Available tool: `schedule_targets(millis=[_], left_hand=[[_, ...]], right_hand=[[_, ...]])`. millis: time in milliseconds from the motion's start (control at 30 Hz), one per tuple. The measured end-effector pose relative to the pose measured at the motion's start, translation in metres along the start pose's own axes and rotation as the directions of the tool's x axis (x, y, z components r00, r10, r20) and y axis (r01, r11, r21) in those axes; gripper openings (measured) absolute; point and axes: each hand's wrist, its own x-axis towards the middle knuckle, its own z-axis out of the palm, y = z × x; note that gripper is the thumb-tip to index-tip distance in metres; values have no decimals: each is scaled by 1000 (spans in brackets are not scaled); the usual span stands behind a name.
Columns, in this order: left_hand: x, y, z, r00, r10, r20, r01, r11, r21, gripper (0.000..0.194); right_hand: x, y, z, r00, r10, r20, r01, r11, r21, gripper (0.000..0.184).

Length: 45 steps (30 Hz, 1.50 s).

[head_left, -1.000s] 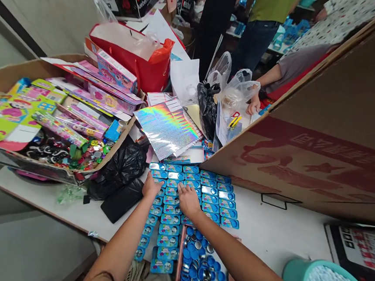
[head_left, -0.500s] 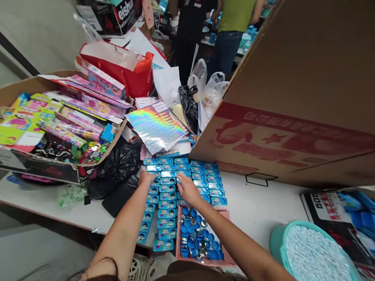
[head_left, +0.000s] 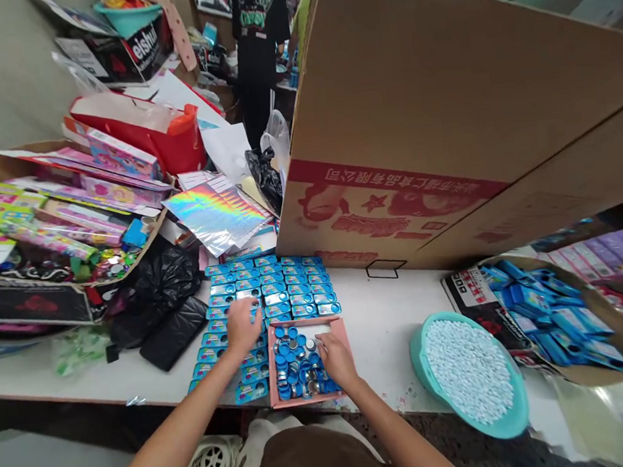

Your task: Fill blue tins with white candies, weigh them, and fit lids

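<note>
Rows of small blue printed tins [head_left: 276, 298], each with a round recess, cover the worktop in front of me. My left hand [head_left: 243, 325] is over the left-centre rows, its fingers bent down at one tin; whatever lies between the fingertips is hidden. At the near side of the rows stands a shallow pink box [head_left: 274, 382] holding many small round caps [head_left: 295, 358], some blue side up and some silver. Reaching over that box's right wall, my right hand [head_left: 338, 360] has its fingers closed at a silver round cap [head_left: 311, 344].
A large cardboard carton [head_left: 388, 110] walls off the back right. To the right are a turquoise basin [head_left: 417, 355] of pale pellets and a box of blue tins [head_left: 547, 307]. On the left, a black plastic bag [head_left: 165, 275] lies beside a carton of toys [head_left: 33, 294]. A person [head_left: 262, 41] stands behind.
My right hand has drawn back from the tins to the pink box of caps. My left hand remains over the tins. The view has swung right, showing more of the right side.
</note>
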Motion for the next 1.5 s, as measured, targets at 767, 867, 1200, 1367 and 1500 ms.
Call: schedule_targets(millis=[767,867,1200,1367,1500], left_hand=[[-66,73,23,952,16,305,8,997,-78,13],[-72,57,8,983,-55,176,98,965,-244,11],[13,-71,-28,835,-550,8,550,835,-29,4],[35,-88,-15,775,-624,97,624,781,40,3],[41,-91,-14,739,-653,167,644,757,108,6]], right_hand=[[-11,-3,11,992,-121,-47,127,981,149,12],[-9,-10,3,989,-139,-51,147,957,251,22],[97,-86,29,935,-355,-19,355,927,118,28],[150,-118,55,920,-357,161,375,921,-102,31],[166,-123,68,901,-323,290,398,881,-257,33]])
